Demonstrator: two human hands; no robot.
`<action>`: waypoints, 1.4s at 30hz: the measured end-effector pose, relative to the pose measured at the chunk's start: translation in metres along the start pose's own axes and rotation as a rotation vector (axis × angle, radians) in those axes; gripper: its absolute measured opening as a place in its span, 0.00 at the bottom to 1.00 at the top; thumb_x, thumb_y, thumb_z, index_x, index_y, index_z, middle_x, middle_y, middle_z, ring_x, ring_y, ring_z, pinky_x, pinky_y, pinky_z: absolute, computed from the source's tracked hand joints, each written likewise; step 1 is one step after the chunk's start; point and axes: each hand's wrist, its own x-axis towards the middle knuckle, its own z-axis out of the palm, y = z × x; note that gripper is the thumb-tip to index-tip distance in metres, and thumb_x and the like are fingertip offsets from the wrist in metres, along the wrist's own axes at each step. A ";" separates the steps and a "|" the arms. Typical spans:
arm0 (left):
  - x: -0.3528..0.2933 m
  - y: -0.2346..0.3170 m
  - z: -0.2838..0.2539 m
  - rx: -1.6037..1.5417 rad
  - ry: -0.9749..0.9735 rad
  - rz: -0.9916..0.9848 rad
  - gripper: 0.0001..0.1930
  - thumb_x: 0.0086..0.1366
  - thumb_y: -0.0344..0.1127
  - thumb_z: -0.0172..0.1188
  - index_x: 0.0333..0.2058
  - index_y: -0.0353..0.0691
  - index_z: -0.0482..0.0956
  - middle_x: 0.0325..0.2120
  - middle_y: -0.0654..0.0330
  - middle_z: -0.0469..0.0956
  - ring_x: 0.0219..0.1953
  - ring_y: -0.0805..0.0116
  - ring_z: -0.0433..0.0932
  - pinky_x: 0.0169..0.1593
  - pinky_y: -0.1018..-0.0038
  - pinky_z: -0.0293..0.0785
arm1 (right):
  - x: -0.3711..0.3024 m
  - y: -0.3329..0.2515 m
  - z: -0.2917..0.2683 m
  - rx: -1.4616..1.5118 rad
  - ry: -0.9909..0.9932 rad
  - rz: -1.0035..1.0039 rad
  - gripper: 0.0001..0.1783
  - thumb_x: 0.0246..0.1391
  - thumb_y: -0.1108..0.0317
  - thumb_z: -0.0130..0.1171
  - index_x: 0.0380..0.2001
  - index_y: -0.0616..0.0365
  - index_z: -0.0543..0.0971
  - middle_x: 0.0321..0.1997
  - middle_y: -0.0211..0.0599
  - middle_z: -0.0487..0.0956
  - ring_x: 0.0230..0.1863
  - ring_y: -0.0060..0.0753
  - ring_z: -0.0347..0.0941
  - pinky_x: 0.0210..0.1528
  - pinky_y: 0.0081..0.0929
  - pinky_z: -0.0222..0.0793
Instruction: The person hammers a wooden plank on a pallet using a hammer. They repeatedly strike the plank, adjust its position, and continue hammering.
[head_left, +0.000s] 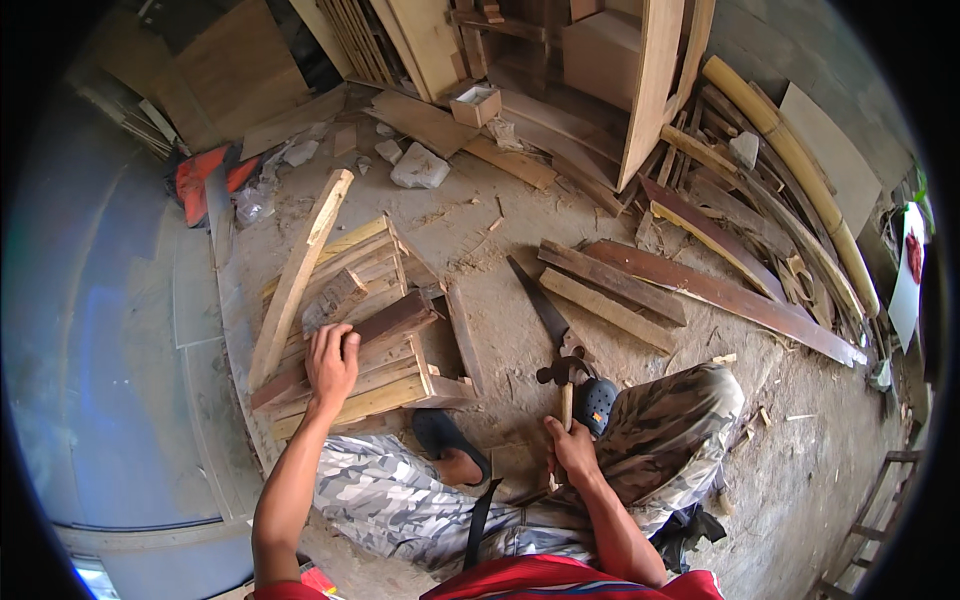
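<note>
Left hand (331, 362) presses flat on the slatted crate (355, 330), steadying it; right hand (572, 450) grips the claw hammer (565, 385) by its handle, head raised beside a handsaw (540, 300)

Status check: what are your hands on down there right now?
Left hand pressing on wooden crate. Right hand gripping claw hammer by its handle, head up. Handsaw lying on floor just beyond hammer.

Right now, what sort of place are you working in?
Likely a rough woodworking yard or workshop. Planks and offcuts lie across a dusty floor, a handsaw rests near the wooden crate, and the right hand holds a claw hammer.
</note>
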 end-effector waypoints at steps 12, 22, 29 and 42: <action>0.025 0.011 -0.020 -0.221 -0.535 -0.057 0.20 0.71 0.48 0.62 0.45 0.34 0.86 0.42 0.53 0.82 0.44 0.49 0.81 0.51 0.59 0.77 | 0.000 0.009 -0.007 0.053 -0.036 -0.034 0.18 0.68 0.55 0.59 0.34 0.59 0.71 0.19 0.30 0.70 0.11 0.28 0.67 0.14 0.31 0.65; -0.004 0.020 -0.027 -0.038 -0.643 0.016 0.56 0.56 0.72 0.64 0.73 0.41 0.55 0.65 0.46 0.65 0.67 0.44 0.62 0.71 0.48 0.52 | -0.043 -0.121 0.012 -0.404 -0.049 -0.294 0.23 0.66 0.49 0.61 0.34 0.62 0.74 0.16 0.32 0.73 0.15 0.26 0.72 0.20 0.32 0.68; -0.006 -0.017 -0.042 -0.057 -0.710 0.157 0.49 0.62 0.66 0.61 0.72 0.39 0.59 0.66 0.48 0.65 0.68 0.49 0.61 0.72 0.54 0.52 | -0.042 -0.227 0.053 -0.049 -0.112 -0.618 0.15 0.68 0.60 0.61 0.33 0.60 0.73 0.16 0.24 0.71 0.14 0.18 0.67 0.16 0.23 0.63; 0.001 -0.018 -0.042 -0.138 -0.725 0.192 0.42 0.64 0.56 0.63 0.68 0.34 0.64 0.71 0.52 0.63 0.75 0.56 0.56 0.78 0.58 0.48 | -0.042 -0.260 0.058 -0.182 -0.141 -0.413 0.11 0.68 0.64 0.60 0.34 0.59 0.74 0.18 0.21 0.70 0.14 0.15 0.65 0.15 0.21 0.62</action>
